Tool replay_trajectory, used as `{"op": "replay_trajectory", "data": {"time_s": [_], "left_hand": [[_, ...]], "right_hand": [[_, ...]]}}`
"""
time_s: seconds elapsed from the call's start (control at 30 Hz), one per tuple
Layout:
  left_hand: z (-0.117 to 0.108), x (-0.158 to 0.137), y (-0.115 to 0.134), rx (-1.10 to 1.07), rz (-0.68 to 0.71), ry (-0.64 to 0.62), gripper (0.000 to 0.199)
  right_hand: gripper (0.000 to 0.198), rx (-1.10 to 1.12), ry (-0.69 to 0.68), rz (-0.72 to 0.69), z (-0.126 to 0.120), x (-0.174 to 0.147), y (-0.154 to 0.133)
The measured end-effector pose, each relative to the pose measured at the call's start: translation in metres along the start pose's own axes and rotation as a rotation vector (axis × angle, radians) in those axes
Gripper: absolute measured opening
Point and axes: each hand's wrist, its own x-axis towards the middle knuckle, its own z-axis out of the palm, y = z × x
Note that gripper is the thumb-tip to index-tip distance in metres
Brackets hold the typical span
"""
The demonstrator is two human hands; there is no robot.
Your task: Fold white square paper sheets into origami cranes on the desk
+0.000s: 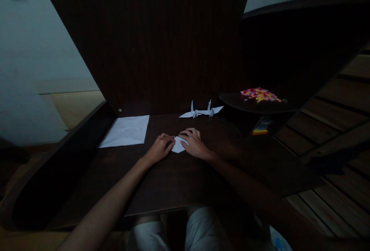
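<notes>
A small folded piece of white paper (178,147) lies on the dark desk, its near edge coming to a blunt point. My left hand (161,148) grips its left side with curled fingers. From the right, my right hand (195,144) holds the same paper, thumb on its near part and fingers over the far edge. The fingertips partly cover the folds. Behind my hands stand two white origami cranes (194,114), side by side against the back panel. A stack of white paper sheets (127,131) lies to the left.
The dark wooden desk (162,189) has a raised left side panel (58,158) and a tall back panel (162,43). At the right, a rounded shelf (231,101) bears a heap of small colourful pieces (261,94). Below it sits a yellow-orange item (260,131).
</notes>
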Motion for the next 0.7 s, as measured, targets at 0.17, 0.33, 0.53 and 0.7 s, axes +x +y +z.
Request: {"op": "replay_trajectory", "data": {"time_s": [0.17,0.33,0.53,0.7], "left_hand": [[0.0043,0.0001,0.0002,-0.08,-0.058,0.018,0.026],[0.0044,0.0003,0.0,-0.098,-0.077,0.018,0.032],[0.0025,0.001,0.001,-0.081,-0.007,0.031,0.028],[0.0009,0.0016,0.0,-0.068,0.06,0.032,0.021]], "right_hand": [[0.033,0.078,-0.037,0.034,0.0028,0.0027,0.0024],[0.033,0.163,-0.003,0.015,0.0024,0.0039,0.0052],[0.027,0.219,0.04,-0.017,0.0009,0.0042,0.0059],[0.021,0.249,0.069,-0.06,0.0013,0.0049,0.0066]]}}
